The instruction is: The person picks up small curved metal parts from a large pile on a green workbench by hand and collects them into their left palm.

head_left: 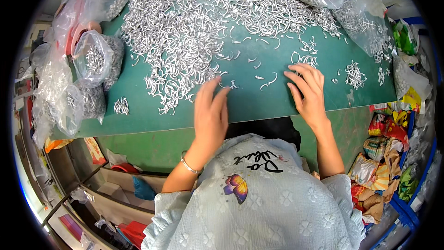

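A wide heap of small, curved silver metal pieces (175, 32) covers much of the green table (259, 104). My left hand (211, 111) is at the heap's near edge, palm side turned inward, its fingers stretched forward and slightly apart. Further right, my right hand (309, 93) hovers over the table with curved, spread fingers and nothing visible in them. Just beyond its fingertips sits a small cluster of the pieces (305, 59). Between my hands lie a few loose curved pieces (269, 81). Whether my left fingertips touch any piece cannot be made out.
Clear plastic bags of metal parts (95, 58) stand at the left; another bag (365, 25) lies at the far right. Small separate piles lie near the left front edge (121, 106) and at the right (355, 75). Colourful packages (374, 162) fill a blue rack at right.
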The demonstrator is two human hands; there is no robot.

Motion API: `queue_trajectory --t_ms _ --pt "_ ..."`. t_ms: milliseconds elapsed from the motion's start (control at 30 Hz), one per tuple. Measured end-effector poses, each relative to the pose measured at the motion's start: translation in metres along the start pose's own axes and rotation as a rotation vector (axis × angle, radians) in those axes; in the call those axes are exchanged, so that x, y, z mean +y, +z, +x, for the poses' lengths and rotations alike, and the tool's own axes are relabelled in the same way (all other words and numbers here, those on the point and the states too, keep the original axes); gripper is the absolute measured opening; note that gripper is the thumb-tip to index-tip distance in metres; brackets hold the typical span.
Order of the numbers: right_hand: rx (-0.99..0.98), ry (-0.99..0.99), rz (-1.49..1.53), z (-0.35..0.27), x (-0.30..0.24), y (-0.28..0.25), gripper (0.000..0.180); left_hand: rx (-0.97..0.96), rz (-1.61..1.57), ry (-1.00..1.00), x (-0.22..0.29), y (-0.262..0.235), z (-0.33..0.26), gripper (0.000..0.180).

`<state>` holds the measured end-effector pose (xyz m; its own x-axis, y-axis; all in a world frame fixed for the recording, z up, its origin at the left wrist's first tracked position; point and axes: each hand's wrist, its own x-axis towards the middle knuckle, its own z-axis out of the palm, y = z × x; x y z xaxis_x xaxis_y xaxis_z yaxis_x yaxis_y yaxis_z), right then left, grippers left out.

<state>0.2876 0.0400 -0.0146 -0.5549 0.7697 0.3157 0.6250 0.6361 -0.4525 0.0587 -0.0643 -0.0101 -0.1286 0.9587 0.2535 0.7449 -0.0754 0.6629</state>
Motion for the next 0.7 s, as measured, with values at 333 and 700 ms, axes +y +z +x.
queue_trajectory --t_ms 333,700 --pt "-0.175 -0.196 0.105 -0.035 -0.044 0.014 0.018 -0.537 -1.91 -1.28 0.015 0.048 -0.05 0.041" --pt "-0.106 -0.171 -0.038 0.025 -0.067 0.056 0.03 -0.491 -1.769 -1.182 -0.008 0.046 -0.064 0.04"
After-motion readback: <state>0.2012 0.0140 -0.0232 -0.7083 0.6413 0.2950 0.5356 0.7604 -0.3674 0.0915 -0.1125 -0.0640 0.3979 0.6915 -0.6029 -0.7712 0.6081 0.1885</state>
